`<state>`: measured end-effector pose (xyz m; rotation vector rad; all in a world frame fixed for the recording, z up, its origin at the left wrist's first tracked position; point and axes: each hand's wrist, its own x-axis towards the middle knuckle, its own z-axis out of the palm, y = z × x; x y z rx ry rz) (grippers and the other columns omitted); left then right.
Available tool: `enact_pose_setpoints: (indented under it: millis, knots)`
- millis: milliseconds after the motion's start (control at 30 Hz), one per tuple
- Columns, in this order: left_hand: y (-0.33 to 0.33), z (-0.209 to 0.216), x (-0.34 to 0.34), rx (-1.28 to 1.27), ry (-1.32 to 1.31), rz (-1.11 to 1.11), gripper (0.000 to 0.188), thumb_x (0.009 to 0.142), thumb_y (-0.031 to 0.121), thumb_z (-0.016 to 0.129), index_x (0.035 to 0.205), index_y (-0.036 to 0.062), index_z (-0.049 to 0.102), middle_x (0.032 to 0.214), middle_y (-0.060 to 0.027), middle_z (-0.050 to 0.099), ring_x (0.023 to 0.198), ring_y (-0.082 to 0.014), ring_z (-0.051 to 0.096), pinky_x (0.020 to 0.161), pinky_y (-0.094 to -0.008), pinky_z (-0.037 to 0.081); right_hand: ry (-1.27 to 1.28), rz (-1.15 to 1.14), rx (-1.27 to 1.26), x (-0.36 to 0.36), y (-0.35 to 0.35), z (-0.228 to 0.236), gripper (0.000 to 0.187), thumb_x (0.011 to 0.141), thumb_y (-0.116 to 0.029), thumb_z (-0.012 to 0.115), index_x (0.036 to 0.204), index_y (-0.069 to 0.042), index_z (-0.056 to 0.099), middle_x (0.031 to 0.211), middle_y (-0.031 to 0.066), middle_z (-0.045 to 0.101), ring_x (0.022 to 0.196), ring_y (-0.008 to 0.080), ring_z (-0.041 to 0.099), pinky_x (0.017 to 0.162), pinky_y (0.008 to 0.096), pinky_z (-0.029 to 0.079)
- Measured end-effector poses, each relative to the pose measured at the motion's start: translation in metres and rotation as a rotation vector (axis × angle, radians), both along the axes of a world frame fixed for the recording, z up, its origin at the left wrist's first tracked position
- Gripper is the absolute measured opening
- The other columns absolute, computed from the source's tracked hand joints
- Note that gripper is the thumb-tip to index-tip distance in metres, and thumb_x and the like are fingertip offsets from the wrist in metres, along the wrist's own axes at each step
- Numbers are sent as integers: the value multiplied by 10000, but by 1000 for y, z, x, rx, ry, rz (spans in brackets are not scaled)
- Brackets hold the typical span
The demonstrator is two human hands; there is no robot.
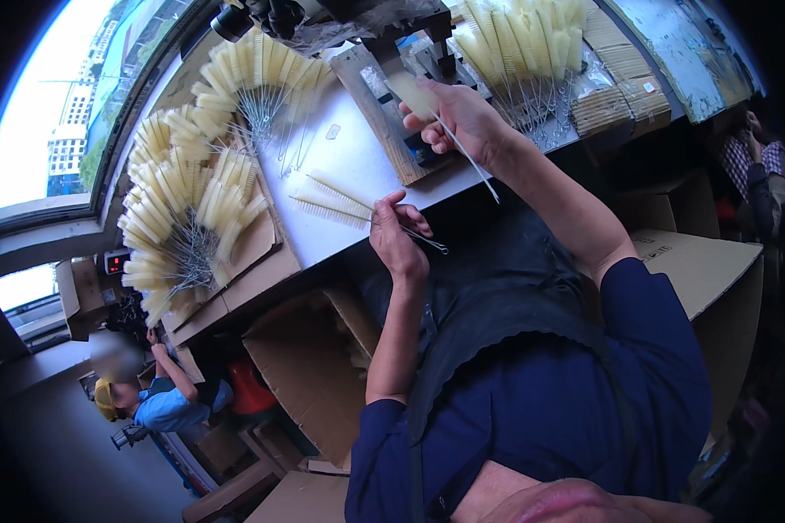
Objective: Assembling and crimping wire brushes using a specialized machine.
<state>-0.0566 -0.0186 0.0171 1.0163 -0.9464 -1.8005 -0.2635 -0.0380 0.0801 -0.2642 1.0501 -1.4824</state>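
left hand (399, 244) has thumb and fingers pinched on the wire stems of what look like two pale brushes (333, 206). their bristle heads point left over the white tabletop (344, 161), stems run out past the fingers on the right, over the near table edge, with a loop at the tip.

right hand (467, 122) is up by the bench machine (410, 39), fingers closed around a single brush (413, 94) near where bristles meet stem. its head points up-left toward the machine, bare stem slants down-right below the hand. can't tell if the head touches the machine.

wood-edged base (371, 113) sits under the machine, between the hands and the far side.

loose brush piles: big one at left (187, 205) on a cardboard sheet (262, 240), another at far left (262, 74), one right of the machine (523, 52). flattened cardboard stack (615, 83) right beside that last pile. co-worker in blue shirt (170, 410) off at lower left.
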Motion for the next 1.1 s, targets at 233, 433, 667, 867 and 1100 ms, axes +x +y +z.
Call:
enact_pose_setpoints:
  millis: [233,433,667,867,1100]
  knots:
    - [-14,-1,2,-40,-34,39,417,1086,367,344,1104,8,558,722,-46,541,577,-141,517,520,-272,450,-160,17,-28,9,15,32,563,993,-494,507,1165,41,540,867,108,677,569,133,616,432,239,479]
    - [-30,-2,9,-87,-55,85,422,1085,360,341,1108,-4,553,725,-54,556,583,-142,534,518,-270,462,-255,131,-41,15,5,13,247,975,-269,606,1016,-33,547,714,-10,567,475,61,436,384,193,354]
    - [-38,12,-9,-143,79,39,463,1090,350,329,1370,-1,441,854,-82,625,620,-136,594,538,-261,523,-165,90,100,41,10,-15,393,978,-395,562,1086,-17,542,923,62,571,604,102,537,455,252,431]
    - [-48,-6,-5,-116,146,45,421,1094,265,321,1459,61,373,960,-84,639,683,-120,601,549,-239,474,-94,116,21,69,12,-11,438,970,-364,592,1173,20,528,1134,145,577,757,149,604,551,265,518]
    - [-41,-11,6,-114,108,57,407,1067,151,393,1463,59,372,981,-90,639,582,-62,507,454,-185,365,-28,52,50,93,-34,-34,657,885,-484,692,1262,31,538,1255,173,531,1000,217,543,808,364,465]
